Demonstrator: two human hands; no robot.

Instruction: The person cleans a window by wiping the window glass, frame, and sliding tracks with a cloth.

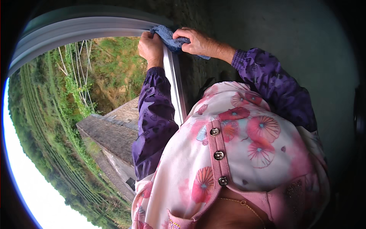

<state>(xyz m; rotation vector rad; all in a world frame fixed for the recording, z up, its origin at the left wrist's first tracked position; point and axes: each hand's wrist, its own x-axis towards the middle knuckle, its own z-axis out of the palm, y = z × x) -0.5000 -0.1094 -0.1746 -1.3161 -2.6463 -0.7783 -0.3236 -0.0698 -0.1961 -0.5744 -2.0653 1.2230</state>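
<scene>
A blue terry cloth [167, 35] is bunched over the corner of a light-coloured window frame [85, 27]. My right hand [197, 41] grips the cloth from the right, thumb and fingers pinching its folds, and a loose end hangs below the palm. On the other side of the corner, my left hand [151, 47] is curled into a fist at the cloth's left end, against the frame. Its fingertips are hidden, so how much cloth they hold does not show. Both forearms wear purple patterned sleeve covers [155, 114].
A narrow white frame edge [174, 86] runs between my left arm and the dark wall. Outside the window lie a tiled roof [111, 134], thin poles [80, 71] and a green terraced hillside [43, 100]. A grey-green surface [300, 57] spreads to the right.
</scene>
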